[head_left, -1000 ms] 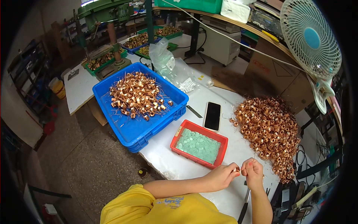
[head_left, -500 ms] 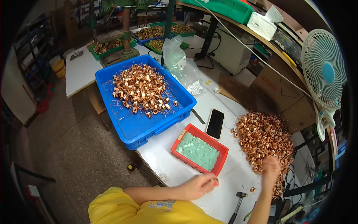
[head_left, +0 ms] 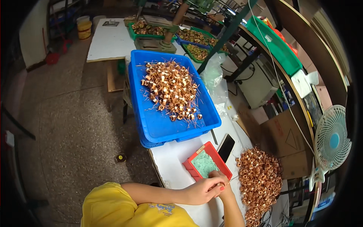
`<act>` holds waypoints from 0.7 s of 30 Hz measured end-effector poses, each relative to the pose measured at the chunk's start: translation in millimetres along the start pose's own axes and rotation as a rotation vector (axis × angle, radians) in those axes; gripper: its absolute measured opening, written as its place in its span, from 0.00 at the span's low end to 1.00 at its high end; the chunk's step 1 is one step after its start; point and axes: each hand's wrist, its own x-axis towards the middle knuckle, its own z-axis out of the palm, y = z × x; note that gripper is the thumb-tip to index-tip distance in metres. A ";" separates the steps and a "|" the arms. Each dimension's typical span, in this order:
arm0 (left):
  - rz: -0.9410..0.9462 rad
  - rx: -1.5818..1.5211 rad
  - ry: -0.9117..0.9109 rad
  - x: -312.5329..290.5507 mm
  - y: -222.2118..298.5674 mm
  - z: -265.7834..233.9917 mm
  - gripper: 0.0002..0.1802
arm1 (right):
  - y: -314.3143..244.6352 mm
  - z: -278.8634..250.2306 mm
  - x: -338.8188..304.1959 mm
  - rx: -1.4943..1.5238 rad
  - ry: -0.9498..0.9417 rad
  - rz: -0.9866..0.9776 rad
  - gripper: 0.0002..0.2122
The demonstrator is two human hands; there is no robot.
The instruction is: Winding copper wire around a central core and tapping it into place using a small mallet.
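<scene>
Head view: left hand (head_left: 204, 190) and right hand (head_left: 223, 184) are pinching one copper coil (head_left: 220, 184) together, probably fitting it; the next move needs a steady grip.

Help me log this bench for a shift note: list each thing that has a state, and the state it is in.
Blue crate: open, partly filled with copper coils.
Red tray: open, holding pale green pieces.
Phone: flat, screen dark.
Coil heap: loose on the table.
Fan: upright; running or not, cannot tell.
Left hand: pinching a coil.
Right hand: meeting left hand.
</scene>
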 end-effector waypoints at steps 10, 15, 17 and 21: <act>0.004 -0.084 -0.029 1.3 -23.7 0.4 0.07 | -13.3 -11.7 -8.8 0.235 0.068 0.065 0.09; -0.089 -0.170 -0.071 -2.1 -17.9 2.8 0.08 | -14.0 -22.0 -18.0 0.146 0.330 0.266 0.05; -0.212 -0.135 -0.072 -6.6 -10.6 8.3 0.09 | -15.6 -30.4 -24.7 0.127 0.447 0.181 0.04; -0.561 -0.170 -0.295 -12.8 -17.2 25.6 0.10 | -23.1 -56.5 -64.4 0.374 0.524 0.404 0.08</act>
